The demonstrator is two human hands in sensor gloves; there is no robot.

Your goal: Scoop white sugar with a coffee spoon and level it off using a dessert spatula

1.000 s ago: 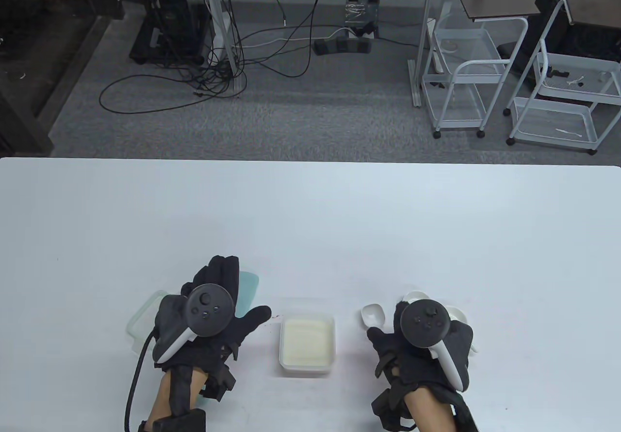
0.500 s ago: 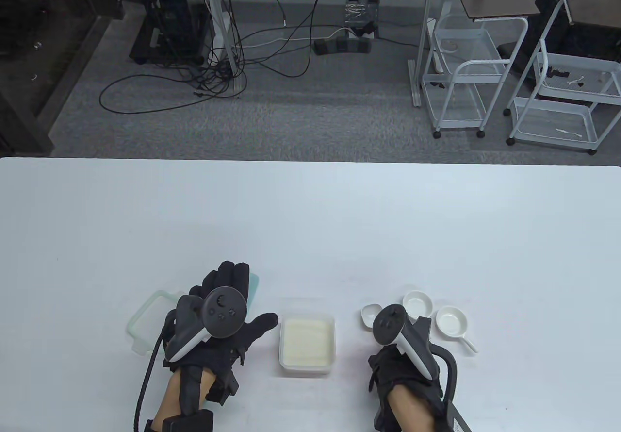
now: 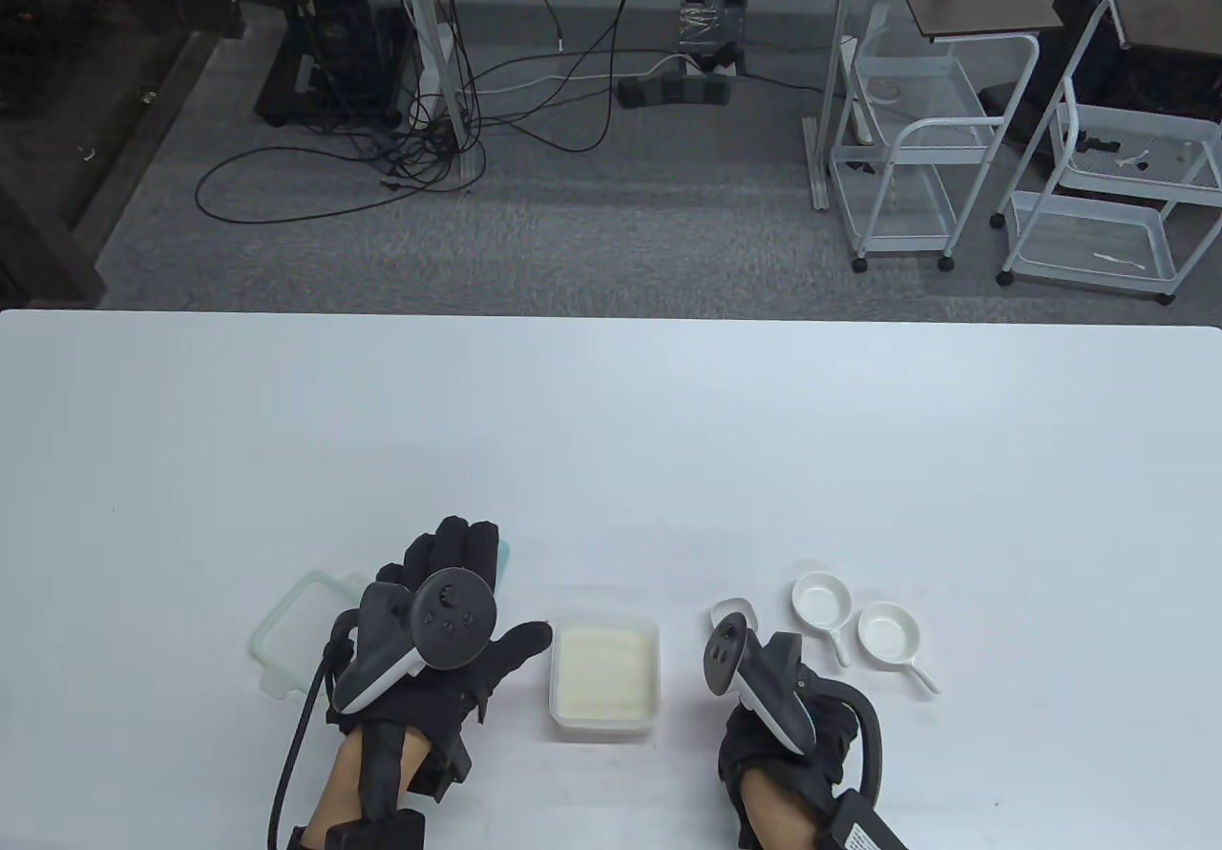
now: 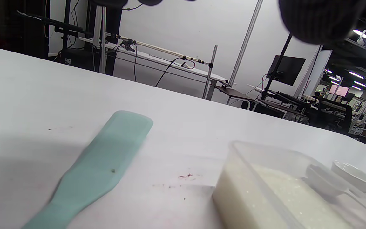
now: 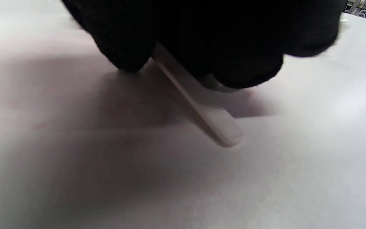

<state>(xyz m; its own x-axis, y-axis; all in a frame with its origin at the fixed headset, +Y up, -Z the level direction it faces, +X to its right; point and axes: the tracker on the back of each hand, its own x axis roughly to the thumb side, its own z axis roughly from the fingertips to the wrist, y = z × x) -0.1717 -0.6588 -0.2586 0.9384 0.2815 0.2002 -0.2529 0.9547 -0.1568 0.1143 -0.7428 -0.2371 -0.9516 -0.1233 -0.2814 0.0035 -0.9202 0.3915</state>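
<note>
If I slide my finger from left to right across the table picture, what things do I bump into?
Clear lid → left hand → tub of white sugar → right hand → first small white spoon → second small white spoon.

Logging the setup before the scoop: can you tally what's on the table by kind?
White spoons: 3, at and
Sugar tub: 1
Green spatula: 1
Tub lid: 1
Total: 6
</note>
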